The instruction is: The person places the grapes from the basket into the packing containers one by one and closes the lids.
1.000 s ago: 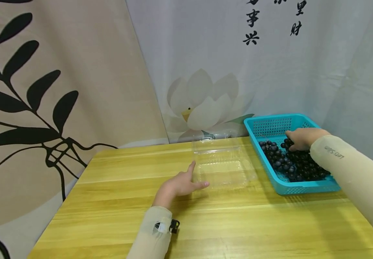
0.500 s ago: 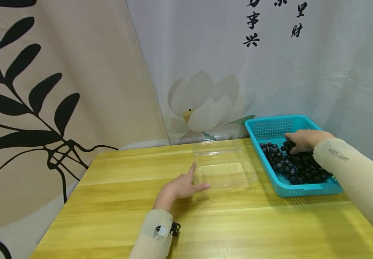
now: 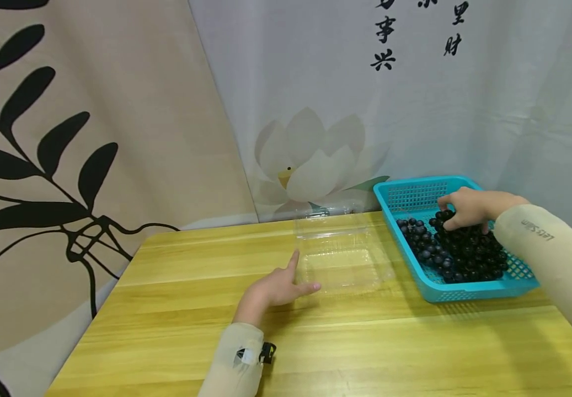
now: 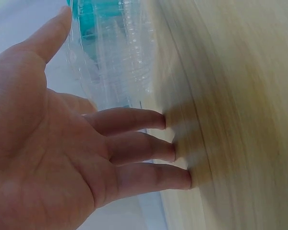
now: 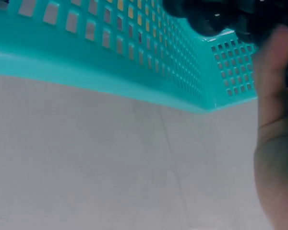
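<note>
Dark grapes fill much of the blue basket (image 3: 429,295) on the right of the table. My right hand (image 3: 481,208) grips a bunch of grapes (image 3: 471,251) from above, thumb and fingers curled around its top; the bunch hides some of its fingers. A second grape bunch (image 3: 427,245) lies to the left of it in the basket. In the right wrist view the thumb (image 5: 273,72) presses against dark grapes (image 5: 211,14). My left hand (image 3: 278,284) is spread beside a clear plastic clamshell box (image 3: 340,264), its lid up. Three fingertips (image 4: 170,152) rest on the tabletop.
The wooden table (image 3: 176,320) runs back to a printed curtain (image 3: 315,82) hanging right behind it. The box stands between the left hand and the basket, near the table's back edge.
My right hand has lifted slightly and shifted to the right, with the grape bunch moving along; more of the basket's right side shows. My left hand has stayed in place.
</note>
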A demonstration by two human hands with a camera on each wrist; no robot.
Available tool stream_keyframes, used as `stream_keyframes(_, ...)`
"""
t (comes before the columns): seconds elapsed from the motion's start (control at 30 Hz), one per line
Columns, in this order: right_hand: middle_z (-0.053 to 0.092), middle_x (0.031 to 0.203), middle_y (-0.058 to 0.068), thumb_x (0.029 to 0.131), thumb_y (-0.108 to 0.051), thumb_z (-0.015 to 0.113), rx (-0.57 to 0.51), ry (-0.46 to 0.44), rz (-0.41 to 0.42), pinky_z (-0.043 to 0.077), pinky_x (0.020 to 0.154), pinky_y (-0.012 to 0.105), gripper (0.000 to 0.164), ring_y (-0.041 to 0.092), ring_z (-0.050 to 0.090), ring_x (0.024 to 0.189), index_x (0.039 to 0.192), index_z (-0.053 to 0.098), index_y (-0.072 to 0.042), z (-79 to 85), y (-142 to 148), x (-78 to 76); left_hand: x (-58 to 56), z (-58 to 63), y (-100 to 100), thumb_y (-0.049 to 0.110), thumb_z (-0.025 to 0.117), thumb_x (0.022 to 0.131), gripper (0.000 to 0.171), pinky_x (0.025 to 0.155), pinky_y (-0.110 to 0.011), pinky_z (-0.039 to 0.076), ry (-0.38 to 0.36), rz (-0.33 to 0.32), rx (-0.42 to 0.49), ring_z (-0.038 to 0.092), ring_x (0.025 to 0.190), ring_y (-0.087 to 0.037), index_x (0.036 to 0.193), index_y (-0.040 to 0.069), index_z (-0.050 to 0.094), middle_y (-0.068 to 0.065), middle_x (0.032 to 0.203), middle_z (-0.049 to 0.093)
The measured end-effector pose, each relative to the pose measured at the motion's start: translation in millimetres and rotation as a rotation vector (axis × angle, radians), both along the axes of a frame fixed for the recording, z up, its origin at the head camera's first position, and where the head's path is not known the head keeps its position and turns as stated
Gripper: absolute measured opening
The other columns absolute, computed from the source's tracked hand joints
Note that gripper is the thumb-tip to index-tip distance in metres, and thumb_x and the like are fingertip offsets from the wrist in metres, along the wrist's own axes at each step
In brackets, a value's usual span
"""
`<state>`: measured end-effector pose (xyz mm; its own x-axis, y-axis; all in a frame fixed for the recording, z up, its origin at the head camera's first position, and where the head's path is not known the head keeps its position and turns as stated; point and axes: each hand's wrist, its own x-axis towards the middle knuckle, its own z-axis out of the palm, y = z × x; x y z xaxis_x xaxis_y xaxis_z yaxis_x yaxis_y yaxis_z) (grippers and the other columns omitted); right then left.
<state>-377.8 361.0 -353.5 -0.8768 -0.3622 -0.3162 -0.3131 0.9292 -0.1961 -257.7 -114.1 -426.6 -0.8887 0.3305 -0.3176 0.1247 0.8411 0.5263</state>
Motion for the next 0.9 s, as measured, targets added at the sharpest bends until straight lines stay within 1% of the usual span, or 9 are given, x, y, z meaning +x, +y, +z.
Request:
stream_keyframes(0.07, 0.04, 0.141, 0.052, 0.1, -0.024, 0.071, -0.016, 0.004, 0.001, 0.057, 0.046, 0.038, 0.064, 0.022, 0.059, 0.054, 0.15, 0.047, 0.007, 4.6, -1, 0.7, 0.0, 0.3, 0, 0.07, 0.06, 0.1, 0.113, 0.119, -0.058, 0.048, 0.003, -0.003, -0.001, 0.071, 0.12, -0.037, 0.172, 0.016, -0.008, -0.029, 0.131, 0.071)
stream_keyframes(0.13, 0.037, 0.144, 0.052, 0.1, -0.023, 0.072, -0.022, -0.001, -0.005, 0.057, 0.046, 0.039, 0.065, 0.022, 0.059, 0.055, 0.152, 0.046, 0.006, 9.8, -2, 1.6, -0.1, 0.2, 1, 0.07, 0.059, 0.1, 0.113, 0.119, -0.058, 0.047, 0.006, -0.005, -0.003, 0.07, 0.123, -0.039, 0.172, 0.016, -0.008, -0.03, 0.135, 0.069)
stream_keyframes(0.2, 0.035, 0.145, 0.053, 0.1, -0.022, 0.072, -0.016, -0.009, -0.009, 0.058, 0.047, 0.04, 0.066, 0.022, 0.06, 0.061, 0.153, 0.044, 0.006, 15.9, -3, 2.9, -0.3, 0.1, 1, 0.07, 0.059, 0.1, 0.112, 0.12, -0.058, 0.047, 0.008, -0.006, -0.005, 0.069, 0.127, -0.04, 0.172, 0.017, -0.008, -0.031, 0.14, 0.067)
stream_keyframes(0.3, 0.035, 0.144, 0.053, 0.1, -0.023, 0.071, 0.007, -0.018, -0.008, 0.059, 0.049, 0.041, 0.067, 0.023, 0.063, 0.07, 0.152, 0.043, 0.007, 25.7, -3, 3.9, -0.4, 0.0, 2, 0.071, 0.059, 0.099, 0.113, 0.12, -0.058, 0.047, 0.007, -0.007, -0.006, 0.068, 0.128, -0.04, 0.172, 0.017, -0.01, -0.03, 0.14, 0.067)
stream_keyframes(0.4, 0.04, 0.139, 0.053, 0.1, -0.025, 0.072, 0.036, -0.013, -0.004, 0.059, 0.048, 0.041, 0.068, 0.023, 0.062, 0.065, 0.152, 0.042, 0.008, 36.6, -3, 4.0, -0.3, -0.5, 2, 0.071, 0.059, 0.099, 0.114, 0.119, -0.058, 0.047, 0.002, -0.005, -0.006, 0.071, 0.122, -0.038, 0.172, 0.018, -0.01, -0.029, 0.133, 0.07)
stream_keyframes(0.53, 0.043, 0.136, 0.052, 0.099, -0.026, 0.071, 0.056, 0.006, -0.008, 0.055, 0.046, 0.039, 0.069, 0.023, 0.057, 0.057, 0.152, 0.043, 0.009, 51.9, -4, 3.1, -0.1, -1.0, 1, 0.07, 0.059, 0.1, 0.113, 0.12, -0.059, 0.047, 0.003, -0.002, 0.001, 0.07, 0.122, -0.038, 0.172, 0.018, -0.009, -0.03, 0.133, 0.07)
stream_keyframes(0.63, 0.039, 0.14, 0.053, 0.099, -0.026, 0.071, 0.067, 0.018, -0.018, 0.054, 0.047, 0.039, 0.07, 0.024, 0.058, 0.062, 0.152, 0.043, 0.009, 62.8, -4, 3.3, -0.4, -0.2, 1, 0.07, 0.059, 0.1, 0.113, 0.12, -0.059, 0.046, 0.008, 0.0, 0.005, 0.069, 0.126, -0.04, 0.172, 0.017, -0.009, -0.031, 0.139, 0.067)
stream_keyframes(0.73, 0.037, 0.14, 0.053, 0.098, -0.027, 0.071, 0.08, 0.025, -0.029, 0.054, 0.046, 0.039, 0.068, 0.027, 0.059, 0.066, 0.15, 0.044, 0.008, 72.5, -3, 3.3, -0.6, -0.4, 1, 0.07, 0.059, 0.099, 0.113, 0.12, -0.059, 0.046, 0.007, 0.0, 0.002, 0.067, 0.128, -0.042, 0.172, 0.017, -0.009, -0.031, 0.14, 0.066)
stream_keyframes(0.9, 0.041, 0.133, 0.05, 0.097, -0.028, 0.072, 0.092, 0.043, -0.03, 0.051, 0.044, 0.036, 0.063, 0.025, 0.055, 0.06, 0.145, 0.048, 0.005, 88.0, -3, 3.6, -0.1, -1.0, 1, 0.071, 0.059, 0.099, 0.112, 0.121, -0.059, 0.045, 0.0, 0.001, -0.003, 0.065, 0.133, -0.043, 0.173, 0.018, -0.008, -0.031, 0.143, 0.064)
